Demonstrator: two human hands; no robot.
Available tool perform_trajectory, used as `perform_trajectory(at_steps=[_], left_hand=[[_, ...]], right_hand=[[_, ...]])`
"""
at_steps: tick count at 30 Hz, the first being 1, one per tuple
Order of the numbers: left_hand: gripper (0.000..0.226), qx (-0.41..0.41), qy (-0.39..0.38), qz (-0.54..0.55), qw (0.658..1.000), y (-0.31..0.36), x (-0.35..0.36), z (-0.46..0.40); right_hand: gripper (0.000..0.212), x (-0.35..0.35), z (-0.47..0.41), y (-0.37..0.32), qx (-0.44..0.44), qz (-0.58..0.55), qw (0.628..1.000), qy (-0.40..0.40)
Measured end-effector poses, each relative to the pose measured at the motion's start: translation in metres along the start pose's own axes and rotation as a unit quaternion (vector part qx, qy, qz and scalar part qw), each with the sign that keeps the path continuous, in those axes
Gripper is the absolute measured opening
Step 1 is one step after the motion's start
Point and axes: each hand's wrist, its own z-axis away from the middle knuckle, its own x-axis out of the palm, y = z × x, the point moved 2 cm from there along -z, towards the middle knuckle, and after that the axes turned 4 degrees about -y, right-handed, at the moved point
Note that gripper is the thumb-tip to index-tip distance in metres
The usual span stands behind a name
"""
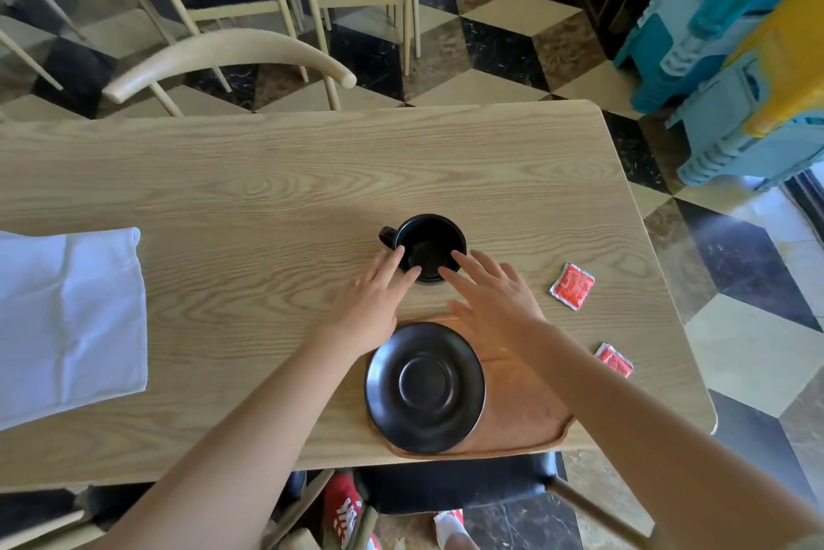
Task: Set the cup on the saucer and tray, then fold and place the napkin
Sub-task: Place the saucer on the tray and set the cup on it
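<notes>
From my head camera, I look down on a pale wooden table (267, 175). My left hand (372, 304) and my right hand (495, 295) both reach forward, fingers spread and loose, gripping nothing. The fingertips of each come to the near rim of the black cup (428, 247), one hand on either side of it; whether they actually touch the rim I cannot tell. The cup stands upright on the bare table, its handle pointing to the far left, its inside dark.

Nearer to me than the cup lies the black saucer (424, 387), bare, with its raised ring showing in the middle. It rests on the left part of the brown wooden tray (521, 424), and its left edge hangs slightly beyond the tray's side. The tray sits at the near edge of the table, and my right forearm crosses above it.

The white napkin (71, 322) lies unfolded and flat at the left of the table, well apart from the cup and saucer. Two red sachets lie to the right: one sachet (573, 285) near my right hand, the other sachet (614, 360) just beside my right forearm, close to the tray.
</notes>
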Motion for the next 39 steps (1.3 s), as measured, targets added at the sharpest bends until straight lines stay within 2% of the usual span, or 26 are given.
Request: perform_trajectory(at_steps=[4,7,9,10,12,14,15,16,17,21,25,30,34,39], left_hand=[[0.07,-0.009,0.01,0.054,0.998,0.013,0.008,0.012],[0.067,-0.045,0.139,0.156,0.977,0.012,-0.001,0.015],[0.066,-0.126,0.202,0.237,0.942,0.001,-0.01,0.007],[0.067,-0.169,0.196,0.281,0.924,-0.005,-0.011,0.0],[0.07,-0.217,0.13,0.392,0.884,-0.014,-0.011,-0.016],[0.067,-0.221,0.066,0.541,0.809,-0.016,-0.009,-0.027],[0.062,-0.221,0.049,0.604,0.764,-0.014,-0.008,-0.029],[0.055,-0.223,0.048,0.637,0.736,-0.011,-0.009,-0.03],[0.048,-0.226,0.061,0.644,0.729,-0.008,-0.011,-0.029],[0.04,-0.221,0.143,0.633,0.728,0.002,-0.017,-0.012],[0.035,-0.204,0.178,0.661,0.7,0.018,-0.016,0.033],[0.029,-0.235,0.15,0.657,0.701,0.037,0.015,0.088],[0.03,-0.241,0.115,0.639,0.721,0.044,0.031,0.111],[0.032,-0.253,0.113,0.614,0.739,0.05,0.04,0.125]], right_hand=[[0.053,-0.004,-0.008,0.007,-0.005,-0.041,0.999,0.014],[0.049,-0.008,-0.015,0.003,0.031,-0.168,0.983,0.069],[0.053,-0.008,-0.023,0.002,0.095,-0.273,0.953,0.088],[0.056,-0.007,-0.028,0.002,0.128,-0.319,0.936,0.077],[0.058,-0.004,-0.038,0.001,0.186,-0.422,0.887,0.024],[0.055,-0.002,-0.043,-0.003,0.228,-0.534,0.814,-0.016],[0.053,-0.003,-0.044,-0.005,0.24,-0.559,0.794,-0.019],[0.052,-0.004,-0.044,-0.006,0.248,-0.557,0.793,-0.014],[0.051,-0.006,-0.044,-0.006,0.255,-0.547,0.797,-0.005],[0.051,-0.021,-0.027,-0.009,0.254,-0.543,0.799,0.052],[0.048,-0.024,0.017,-0.019,0.212,-0.603,0.766,0.072],[0.055,0.002,0.065,-0.039,0.211,-0.641,0.737,0.038],[0.054,0.026,0.089,-0.047,0.211,-0.645,0.734,0.014],[0.051,0.038,0.1,-0.053,0.208,-0.629,0.749,0.0]])
